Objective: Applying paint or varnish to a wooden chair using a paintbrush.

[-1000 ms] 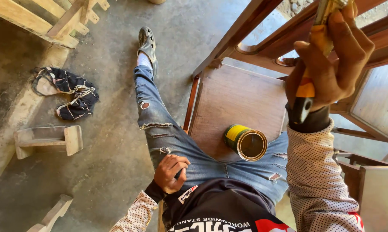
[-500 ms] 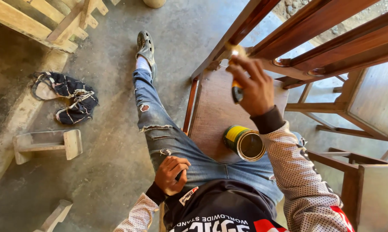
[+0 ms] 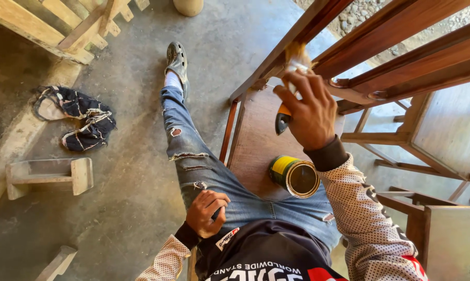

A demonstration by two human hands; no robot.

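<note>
Right hand (image 3: 310,112) raised, fingers curled; left hand (image 3: 206,211) fisted

Grey concrete floor (image 3: 131,171), sunlit; pale wooden frames (image 3: 63,26), dark cloth heap (image 3: 81,122), small wooden bench (image 3: 50,177).

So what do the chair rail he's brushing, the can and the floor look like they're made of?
Chair rail: wood, grain visible, glossy reddish-brown, probably stain or varnish. Can: apparently metal, with shiny rim and yellow-green label. Floor: bare grey concrete, mottled and rough.
</note>
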